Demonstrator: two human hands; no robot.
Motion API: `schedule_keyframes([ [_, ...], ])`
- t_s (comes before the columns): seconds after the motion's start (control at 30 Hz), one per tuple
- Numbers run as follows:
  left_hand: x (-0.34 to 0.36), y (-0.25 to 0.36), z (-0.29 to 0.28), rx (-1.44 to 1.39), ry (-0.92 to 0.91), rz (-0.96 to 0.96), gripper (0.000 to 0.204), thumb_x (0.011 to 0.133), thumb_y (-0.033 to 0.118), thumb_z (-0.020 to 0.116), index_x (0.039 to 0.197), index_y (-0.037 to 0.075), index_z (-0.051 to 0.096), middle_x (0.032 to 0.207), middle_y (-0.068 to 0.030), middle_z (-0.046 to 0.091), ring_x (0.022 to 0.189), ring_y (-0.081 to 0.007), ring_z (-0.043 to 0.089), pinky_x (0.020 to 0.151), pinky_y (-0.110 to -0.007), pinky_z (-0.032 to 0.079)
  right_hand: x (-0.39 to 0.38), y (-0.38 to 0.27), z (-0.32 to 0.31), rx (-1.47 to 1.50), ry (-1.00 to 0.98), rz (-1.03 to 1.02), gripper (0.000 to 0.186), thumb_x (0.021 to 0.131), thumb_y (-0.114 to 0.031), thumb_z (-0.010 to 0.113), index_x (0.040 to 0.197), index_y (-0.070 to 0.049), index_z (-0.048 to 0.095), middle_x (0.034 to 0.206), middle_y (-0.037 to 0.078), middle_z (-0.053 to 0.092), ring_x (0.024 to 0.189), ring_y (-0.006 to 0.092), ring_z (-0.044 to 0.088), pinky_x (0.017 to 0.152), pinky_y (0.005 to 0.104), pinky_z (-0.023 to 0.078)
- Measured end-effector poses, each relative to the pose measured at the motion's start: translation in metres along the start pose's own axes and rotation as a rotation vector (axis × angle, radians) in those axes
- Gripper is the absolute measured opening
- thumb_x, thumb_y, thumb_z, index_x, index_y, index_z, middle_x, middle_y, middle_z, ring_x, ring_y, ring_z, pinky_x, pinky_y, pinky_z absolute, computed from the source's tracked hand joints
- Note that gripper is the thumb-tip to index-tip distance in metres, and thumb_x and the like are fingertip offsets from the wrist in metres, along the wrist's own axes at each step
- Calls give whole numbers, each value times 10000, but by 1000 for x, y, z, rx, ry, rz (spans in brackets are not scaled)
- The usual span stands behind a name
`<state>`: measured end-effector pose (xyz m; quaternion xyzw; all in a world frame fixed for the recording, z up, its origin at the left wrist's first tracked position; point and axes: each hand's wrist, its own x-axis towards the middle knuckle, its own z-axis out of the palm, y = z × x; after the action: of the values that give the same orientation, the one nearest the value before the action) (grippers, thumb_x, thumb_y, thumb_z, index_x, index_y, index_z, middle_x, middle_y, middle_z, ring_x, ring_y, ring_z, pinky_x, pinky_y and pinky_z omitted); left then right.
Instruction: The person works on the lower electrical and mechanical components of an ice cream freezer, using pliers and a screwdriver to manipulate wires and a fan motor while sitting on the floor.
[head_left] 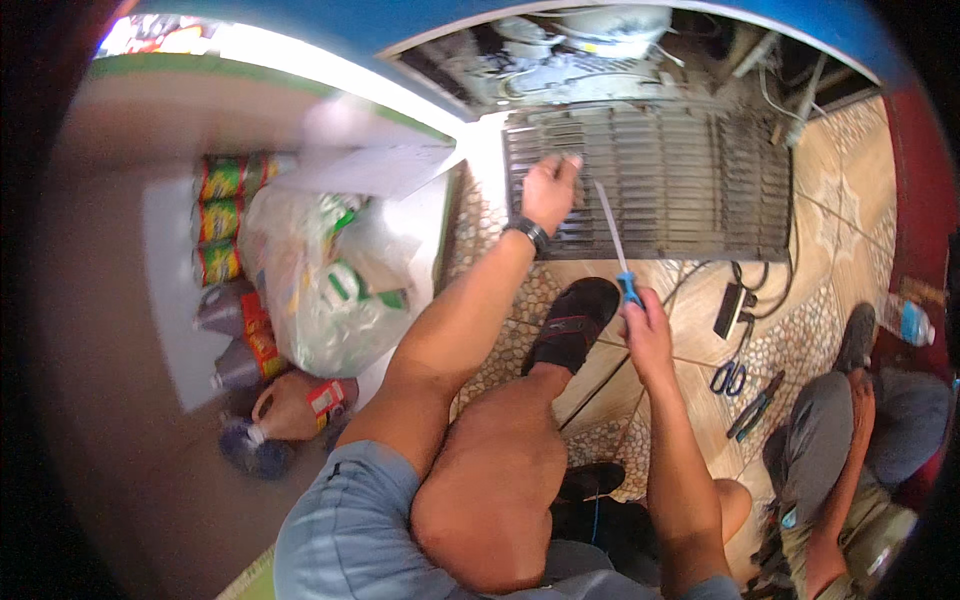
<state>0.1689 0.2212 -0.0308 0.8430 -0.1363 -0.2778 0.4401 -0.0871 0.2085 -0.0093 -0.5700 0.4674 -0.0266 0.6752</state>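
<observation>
In front of me a dark slatted metal grille panel [690,180] lies flat, below the open bottom of a blue cabinet. My right hand [650,335] grips a knife [611,225] by its blue handle. Its long, narrow, pale blade points away from me, over the panel's near part. My left hand [549,192], with a dark band at the wrist, is above the panel's left part. Its fingers are bent together and slightly blurred; I cannot make out whether anything is between them.
Inside the blue cabinet [640,45] are a pale rounded machine part and loose wires. Scissors [728,378], pliers [755,408] and a black power block [733,310] lie on the tiles. Someone sits at right. Left, a plastic bag [330,290] stands beside bottles and cans.
</observation>
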Motion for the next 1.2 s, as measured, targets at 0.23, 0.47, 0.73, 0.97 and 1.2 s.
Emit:
schedule_keyframes([
  [0.23,-73,-54,-99,282,199,20,348,933,343,578,918,9,672,755,-241,653,725,-399,656,640,-452,503,-32,17,-25,-78,-16,18,210,955,-171,479,1121,-63,550,785,-9,538,608,63,484,501,225,370],
  [0.47,-49,-84,-196,632,336,-68,423,912,408,573,894,-4,668,893,-248,685,875,-438,654,774,-489,510,-22,0,2,-143,-142,-91,179,957,-146,477,1091,-53,549,768,-17,531,588,63,469,493,224,364],
  [0.73,-50,-83,-199,600,389,-123,485,870,365,654,1095,-52,553,934,-300,671,917,-472,643,824,-509,514,0,-25,40,-101,-209,-110,193,953,-168,490,1089,-49,559,771,7,560,592,85,502,520,247,397],
  [0.97,-72,-72,-195,525,531,50,516,861,248,692,1206,-59,462,1080,-313,616,1003,-452,614,855,-486,499,17,-46,65,16,-150,-100,230,952,-238,529,1055,-35,566,723,30,568,599,113,542,549,284,439],
  [1.2,-76,-4,-106,297,37,410,239,923,245,584,982,24,652,910,-233,664,863,-417,647,760,-457,519,64,-75,80,227,6,-132,303,980,-324,537,1045,-30,566,744,26,567,570,112,520,526,284,433],
])
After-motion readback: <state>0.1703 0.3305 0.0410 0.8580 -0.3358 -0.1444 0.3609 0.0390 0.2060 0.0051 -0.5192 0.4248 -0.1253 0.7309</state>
